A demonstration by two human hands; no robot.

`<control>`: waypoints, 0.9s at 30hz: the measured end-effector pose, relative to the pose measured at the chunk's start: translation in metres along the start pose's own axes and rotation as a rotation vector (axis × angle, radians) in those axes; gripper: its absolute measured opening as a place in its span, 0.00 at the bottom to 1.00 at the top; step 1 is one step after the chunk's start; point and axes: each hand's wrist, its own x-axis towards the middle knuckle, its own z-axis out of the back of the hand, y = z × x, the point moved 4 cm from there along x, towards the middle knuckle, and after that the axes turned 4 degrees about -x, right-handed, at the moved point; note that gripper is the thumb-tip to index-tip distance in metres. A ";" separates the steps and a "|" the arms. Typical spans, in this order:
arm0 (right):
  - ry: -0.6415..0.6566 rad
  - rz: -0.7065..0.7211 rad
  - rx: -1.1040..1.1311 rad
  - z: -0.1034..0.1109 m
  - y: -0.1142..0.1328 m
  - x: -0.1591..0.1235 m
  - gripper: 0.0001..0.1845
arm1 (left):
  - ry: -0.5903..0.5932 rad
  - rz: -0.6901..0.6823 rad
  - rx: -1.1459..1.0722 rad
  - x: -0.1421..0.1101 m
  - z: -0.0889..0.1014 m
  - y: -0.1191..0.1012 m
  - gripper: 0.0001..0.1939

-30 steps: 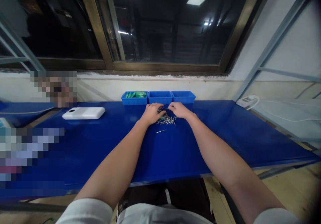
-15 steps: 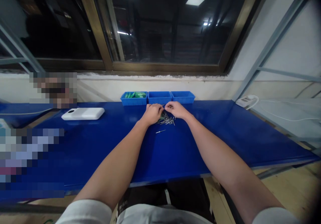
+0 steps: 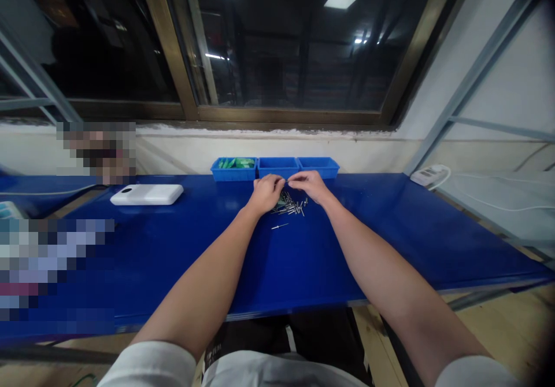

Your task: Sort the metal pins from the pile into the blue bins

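Observation:
A small pile of silvery pop rivets (image 3: 292, 205) lies on the blue tabletop, with a bit of green material under its left side. One loose rivet (image 3: 280, 226) rests apart, nearer to me. My left hand (image 3: 264, 195) is at the pile's left edge, fingers closed in a pinch; what they hold is hidden. Over the far side of the pile, my right hand (image 3: 311, 185) pinches a thin rivet between thumb and forefinger, its tip close to the left fingertips.
Three blue bins stand in a row behind my hands; the left bin (image 3: 234, 174) contains green packets. A white power bank-like device (image 3: 147, 194) lies to the left. A white power strip (image 3: 429, 174) with a cable is at the right. Blurred patches cover the far left.
My right hand has lifted slightly and its fingers have straightened towards the left fingertips. My left hand stays at the pile. The whole view has shifted a little.

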 end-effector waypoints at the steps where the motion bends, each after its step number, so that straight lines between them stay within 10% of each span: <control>1: -0.047 0.010 -0.041 0.002 0.000 0.001 0.16 | -0.031 0.032 -0.015 0.000 0.002 0.002 0.19; 7: -0.220 0.109 -0.427 0.010 -0.004 0.006 0.22 | -0.079 0.182 0.061 0.000 0.002 0.019 0.19; 16: -0.059 0.026 -0.560 0.004 -0.019 0.014 0.40 | 0.068 0.176 0.177 -0.003 -0.010 0.021 0.19; 27: -0.156 -0.176 -0.478 0.035 -0.024 0.006 0.14 | 0.106 0.183 0.156 0.000 -0.011 0.032 0.22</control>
